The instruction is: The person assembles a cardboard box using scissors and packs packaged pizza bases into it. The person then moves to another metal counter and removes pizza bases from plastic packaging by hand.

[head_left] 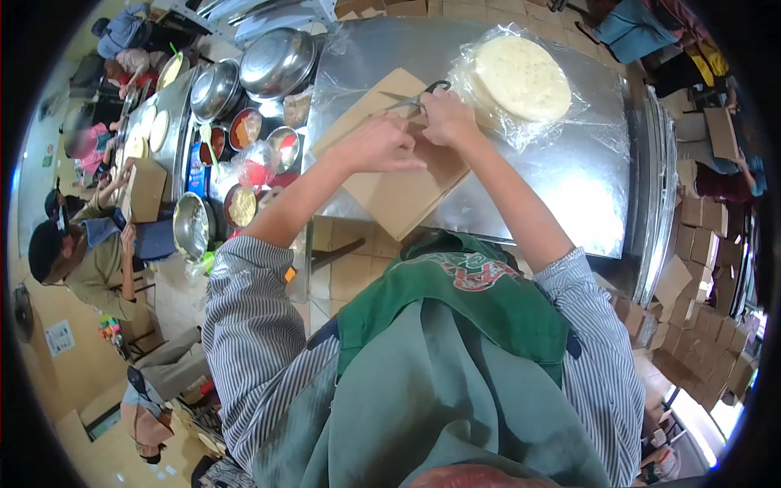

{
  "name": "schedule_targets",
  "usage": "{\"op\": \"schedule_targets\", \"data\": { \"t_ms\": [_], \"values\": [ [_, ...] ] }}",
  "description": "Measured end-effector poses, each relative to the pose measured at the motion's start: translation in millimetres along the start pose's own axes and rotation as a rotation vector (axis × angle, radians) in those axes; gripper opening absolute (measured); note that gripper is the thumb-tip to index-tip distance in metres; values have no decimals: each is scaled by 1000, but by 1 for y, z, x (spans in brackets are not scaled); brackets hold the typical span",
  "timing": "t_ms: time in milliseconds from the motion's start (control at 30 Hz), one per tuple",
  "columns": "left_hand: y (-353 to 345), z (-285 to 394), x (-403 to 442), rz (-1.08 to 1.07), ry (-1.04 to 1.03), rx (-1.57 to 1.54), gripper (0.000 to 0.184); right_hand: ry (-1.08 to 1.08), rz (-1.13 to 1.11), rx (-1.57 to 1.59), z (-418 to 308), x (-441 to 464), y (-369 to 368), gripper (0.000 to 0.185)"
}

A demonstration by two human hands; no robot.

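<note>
Head cam: cardboard [394, 199] lies on the tabletop [350, 57] under my hands; prob. light, stiff but creasable, best held by an edge. My R hand [446, 119] grips scissors [402, 103]; L hand [376, 146] half-curled, can't tell if pinching.

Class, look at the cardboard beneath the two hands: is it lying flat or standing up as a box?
Flat. The cardboard lies spread against the metal table, with no raised walls showing.
</note>
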State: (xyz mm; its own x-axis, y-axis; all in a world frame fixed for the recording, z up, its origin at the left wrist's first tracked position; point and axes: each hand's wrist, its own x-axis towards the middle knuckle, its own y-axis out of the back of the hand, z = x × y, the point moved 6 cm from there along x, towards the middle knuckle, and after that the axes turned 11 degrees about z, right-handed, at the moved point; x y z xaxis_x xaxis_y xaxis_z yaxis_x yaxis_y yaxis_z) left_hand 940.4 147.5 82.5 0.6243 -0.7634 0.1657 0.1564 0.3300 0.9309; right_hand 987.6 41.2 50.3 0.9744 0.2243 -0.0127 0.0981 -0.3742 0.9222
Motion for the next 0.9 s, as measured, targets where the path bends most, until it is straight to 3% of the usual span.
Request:
{"op": "schedule_targets", "data": {
  "t_ms": [133,233,333,400,433,533,667,700,833,900],
  "values": [
    [-2,-1,1,-7,-20,-41,46,-16,26,40,5,2,-4,37],
    [-3,-6,0,-81,85,-104,46,-24,25,47,6,3,-7,41],
    [-1,-3,4,-69,62,-76,44,-8,21,43,7,5,-8,47],
    [22,4,-1,-50,198,-236,42,3,17,14,5,2,-7,51],
    [40,11,-3,-40,265,-316,41,-19,-107,20,0,-5,12,69],
    [86,30,-51,29,178,-305,33,36,-51,20,-6,-5,9,75],
    [113,64,-93,46,358,-237,44,69,116,105,-7,-10,9,57],
    [101,57,-125,17,421,-108,58,79,127,134,-4,-13,10,57],
    [51,66,-178,176,571,-121,63,197,256,164,-9,-20,11,55],
    [39,81,-178,243,596,123,65,209,287,175,-11,-24,14,50]
  ]
}}
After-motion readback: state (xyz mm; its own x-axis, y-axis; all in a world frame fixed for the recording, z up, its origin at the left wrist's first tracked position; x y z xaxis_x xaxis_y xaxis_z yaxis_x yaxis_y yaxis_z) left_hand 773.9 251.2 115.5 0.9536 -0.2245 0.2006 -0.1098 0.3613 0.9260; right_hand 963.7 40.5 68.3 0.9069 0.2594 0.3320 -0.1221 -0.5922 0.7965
